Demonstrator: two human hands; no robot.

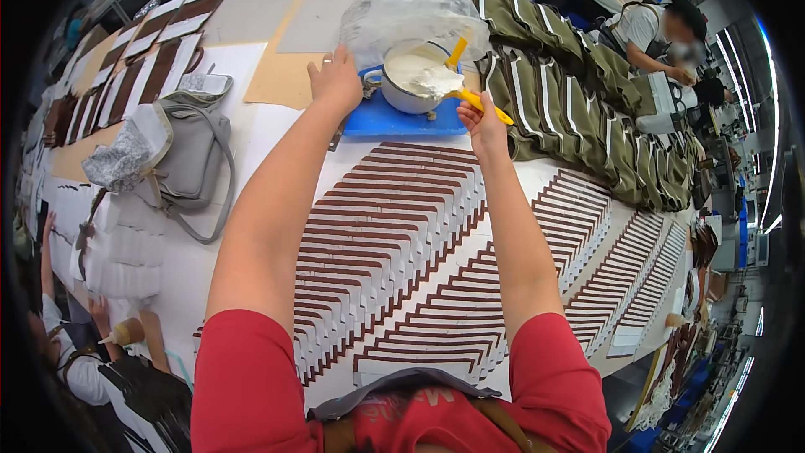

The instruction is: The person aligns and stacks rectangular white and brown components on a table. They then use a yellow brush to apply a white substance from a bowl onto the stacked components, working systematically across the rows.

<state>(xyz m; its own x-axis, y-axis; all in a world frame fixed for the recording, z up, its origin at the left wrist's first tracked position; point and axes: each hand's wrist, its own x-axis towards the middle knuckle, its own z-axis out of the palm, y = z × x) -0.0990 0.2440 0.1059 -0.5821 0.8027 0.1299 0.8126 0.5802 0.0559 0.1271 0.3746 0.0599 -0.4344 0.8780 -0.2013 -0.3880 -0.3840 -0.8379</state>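
Two hands are working at the far edge of the table [210, 285], both at the glue pot. Going left to right:

Far left edge: a grey shoulder bag [189, 147] is lying well clear of the work, with a co-worker's hand [101, 312] coming in at the near-left corner.

Left hand [335, 77] is spreading open, fingers loose, gripping nothing. It is resting at the left edge of the blue tray [402, 117], just beside the pot's handle; I cannot tell if it is touching the handle. Judgement: pressing down there is what is keeping the tray from sliding while the brush is loading.

Centre: the white enamel pot [415, 84] is sitting on the blue tray, full of white paste, with a crumpled clear plastic bag [402, 17] bunched behind and over it.

Right hand [482, 122] is closing around the yellow brush handle [485, 105], with the head reaching the paste at the pot's right rim.

Doing it well, as I read it: taking a modest load, wiping excess on the rim, lifting straight up. The fanned rows of brown-edged strips [394, 235] are lying directly under the return path, so drips would be landing on them.

Right edge: olive striped fabric pieces [579, 101] are stacked just beside the pot, so keep the brush away from that side.
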